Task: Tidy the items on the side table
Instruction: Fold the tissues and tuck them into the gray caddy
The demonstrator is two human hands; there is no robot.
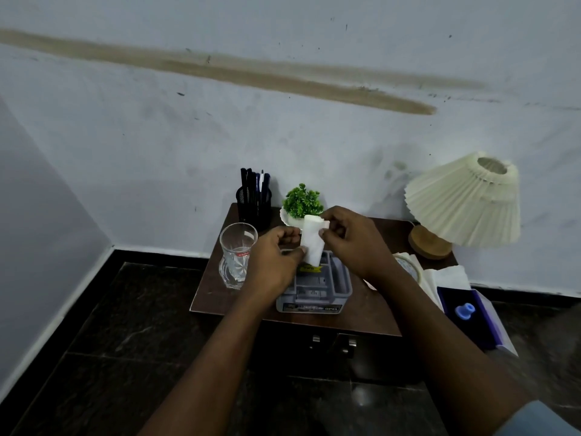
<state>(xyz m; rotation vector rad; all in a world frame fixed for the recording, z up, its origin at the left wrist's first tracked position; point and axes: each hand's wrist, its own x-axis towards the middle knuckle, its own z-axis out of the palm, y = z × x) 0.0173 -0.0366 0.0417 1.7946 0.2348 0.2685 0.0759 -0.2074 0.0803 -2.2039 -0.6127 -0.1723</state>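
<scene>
Left grip [276,256] pinches the lower left edge of a white roll [312,243] of soft, tissue-like material between thumb and curled fingers, while the right grip [349,240] pinches the roll's upper right corner, so both are closed narrowly on it. The roll stands nearly upright at the centre of the frame, lifted just above the far end of a grey organiser box [342,287] whose open compartments face up. A yellow label [309,269] shows inside the box, right below the roll. The box sits in the middle of the dark brown counter [217,297], its front wall near the counter's lower edge. Left of the box, near the counter's left edge, stands an upright clear glass [237,256]. Behind it, against the wall, a black mesh pen holder [254,206] carries several dark pens. Just right of the holder is a small green plant [301,202] in a white pot, partly hidden by the roll and the right grip. At the right of the frame a lamp with a cream pleated shade [465,202] rises from a round wooden base [429,243]. Below the lamp lie white tissues [446,278], and lower right of them a blue box [478,322] holds a small blue round piece.
</scene>
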